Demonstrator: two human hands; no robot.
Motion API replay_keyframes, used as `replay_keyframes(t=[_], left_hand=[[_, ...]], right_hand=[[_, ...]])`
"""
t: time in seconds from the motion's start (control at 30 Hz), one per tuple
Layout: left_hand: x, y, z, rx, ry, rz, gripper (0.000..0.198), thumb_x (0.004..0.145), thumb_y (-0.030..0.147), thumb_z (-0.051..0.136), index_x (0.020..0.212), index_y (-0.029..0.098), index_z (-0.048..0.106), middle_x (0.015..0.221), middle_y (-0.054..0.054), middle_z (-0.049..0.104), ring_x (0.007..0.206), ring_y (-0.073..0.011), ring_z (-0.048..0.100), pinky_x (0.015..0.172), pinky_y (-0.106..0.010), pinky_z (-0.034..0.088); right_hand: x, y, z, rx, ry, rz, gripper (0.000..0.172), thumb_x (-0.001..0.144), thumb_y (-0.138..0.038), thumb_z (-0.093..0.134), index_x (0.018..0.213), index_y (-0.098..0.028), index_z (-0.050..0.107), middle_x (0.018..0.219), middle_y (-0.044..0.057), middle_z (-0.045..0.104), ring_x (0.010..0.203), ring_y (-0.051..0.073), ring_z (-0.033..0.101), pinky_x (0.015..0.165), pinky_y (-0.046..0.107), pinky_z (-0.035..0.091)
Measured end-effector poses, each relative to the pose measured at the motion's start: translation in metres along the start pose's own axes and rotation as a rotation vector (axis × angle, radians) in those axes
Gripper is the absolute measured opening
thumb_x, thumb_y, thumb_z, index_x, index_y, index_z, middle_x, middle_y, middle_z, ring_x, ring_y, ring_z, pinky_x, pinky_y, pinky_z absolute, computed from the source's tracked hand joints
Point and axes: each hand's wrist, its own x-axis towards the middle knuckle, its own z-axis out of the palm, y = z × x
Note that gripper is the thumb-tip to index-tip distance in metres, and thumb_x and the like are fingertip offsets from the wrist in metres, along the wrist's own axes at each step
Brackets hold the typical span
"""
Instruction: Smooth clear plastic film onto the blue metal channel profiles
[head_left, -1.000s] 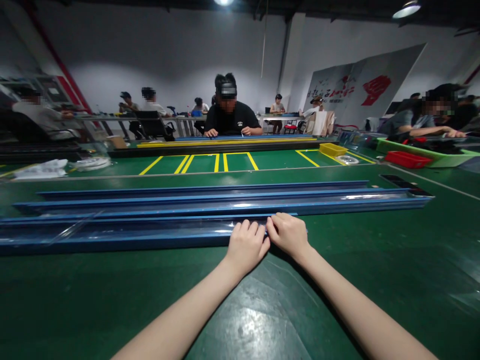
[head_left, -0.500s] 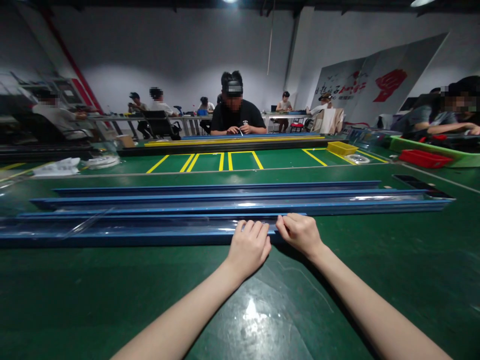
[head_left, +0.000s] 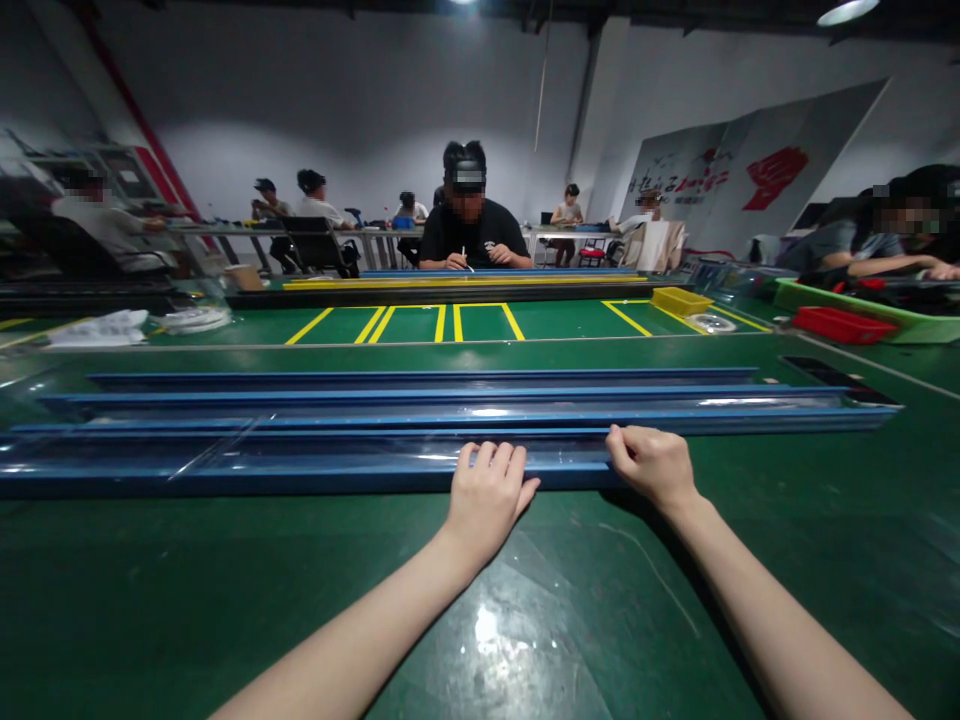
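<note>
A long blue channel strip point(head_left: 360, 478), lined with clear shiny film, lies nearest me on the green table. My left hand point(head_left: 489, 495) rests over its near edge, fingers bent into the trough and the thumb out to the right. At the strip's right end is my right hand point(head_left: 654, 465), closed in a fist-like pinch. Whatever those fingers hold is hidden. Just behind lie two more blue channel strips, a middle one point(head_left: 375, 417) and a far one point(head_left: 420, 377), side by side.
A dark phone-like slab point(head_left: 836, 380) lies by the strips' right ends. Farther back are a yellow tray point(head_left: 681, 301), a red tray point(head_left: 844, 325), a green bin point(head_left: 915, 325) and a tape roll point(head_left: 711, 323). A co-worker point(head_left: 474, 235) sits opposite; others sit around.
My right hand has slid right along the near strip, away from my left hand, which stays nearly in place. The co-worker opposite has moved their hands apart.
</note>
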Motion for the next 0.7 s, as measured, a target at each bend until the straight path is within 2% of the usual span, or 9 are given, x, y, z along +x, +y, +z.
replay_keyframes(t=[0.13,0.3,0.47,0.7], left_hand=[[0.0005,0.0005,-0.0015,0.013,-0.027,0.0,0.021,0.079,0.037,0.048,0.082,0.017,0.054,0.077,-0.003,0.058,0.074,-0.0187,0.05,0.069,-0.033,0.032],[0.0003,0.0015,-0.0039,0.008,-0.038,0.006,0.02,0.081,0.036,0.047,0.076,0.018,0.053,0.068,-0.002,0.057,0.068,-0.0178,0.05,0.064,-0.032,0.03],[0.0016,0.0029,-0.0059,0.005,-0.051,-0.022,0.021,0.08,0.036,0.048,0.072,0.018,0.053,0.067,-0.002,0.058,0.067,-0.0175,0.051,0.062,-0.031,0.03],[0.0081,-0.0003,-0.0093,-0.07,-0.199,-0.112,0.025,0.077,0.042,0.052,0.069,0.018,0.056,0.068,-0.001,0.062,0.067,-0.0178,0.055,0.059,-0.029,0.031]], right_hand=[[0.0008,-0.0034,-0.0029,-0.013,-0.061,0.037,0.046,0.08,-0.028,0.037,0.037,-0.016,0.05,0.04,0.001,0.052,0.038,0.007,0.044,0.044,0.022,0.021],[0.003,-0.0051,-0.0057,-0.02,-0.169,0.088,0.046,0.079,-0.031,0.035,0.04,-0.017,0.053,0.043,0.002,0.055,0.039,0.009,0.044,0.045,0.023,0.021],[0.0036,-0.0056,-0.006,-0.022,-0.215,0.114,0.046,0.08,-0.032,0.034,0.041,-0.017,0.054,0.044,0.003,0.056,0.04,0.009,0.044,0.046,0.023,0.02],[0.0046,-0.0063,-0.006,-0.028,-0.252,0.121,0.047,0.08,-0.033,0.034,0.042,-0.017,0.055,0.045,0.003,0.058,0.04,0.009,0.045,0.046,0.023,0.019]])
